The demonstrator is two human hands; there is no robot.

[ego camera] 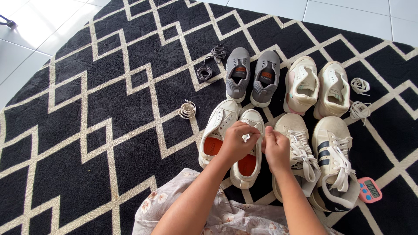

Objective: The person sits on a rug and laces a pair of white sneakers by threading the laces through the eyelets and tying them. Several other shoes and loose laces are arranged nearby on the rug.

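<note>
1. While both hands sit over the white sneaker (249, 167), the left hand (235, 141) is curled shut, pinching a white lace (246, 137) at the shoe's far end.
2. The right hand (275, 146) is also closed, fingers bunched against the left one; what it grips is hidden, cannot tell.
3. That sneaker lies near centre on the black patterned rug (109, 130), toe pointing far, orange insole showing.
4. Touching it on the left is its mate, a second white sneaker (217, 130), unlaced, orange insole too.
5. Just right of the hands: a laced cream sneaker (298, 148), then a striped cream sneaker (335, 165), also laced.
6. Far row: grey pair (252, 76) left, unlaced; pale pink-trimmed pair (318, 87) right, unlaced.
7. Loose laces: grey bundle (209, 65) left of the grey pair, cream coil (187, 109) left of the white pair, two white bundles (360, 98) right of the pale pair.
8. A pink digital timer (369, 189) lies on the rug, just right of the striped shoe.
9. Floral fabric (174, 209) covers the person's lap at the near edge; white floor tiles (26, 35) border the rug far and left.
</note>
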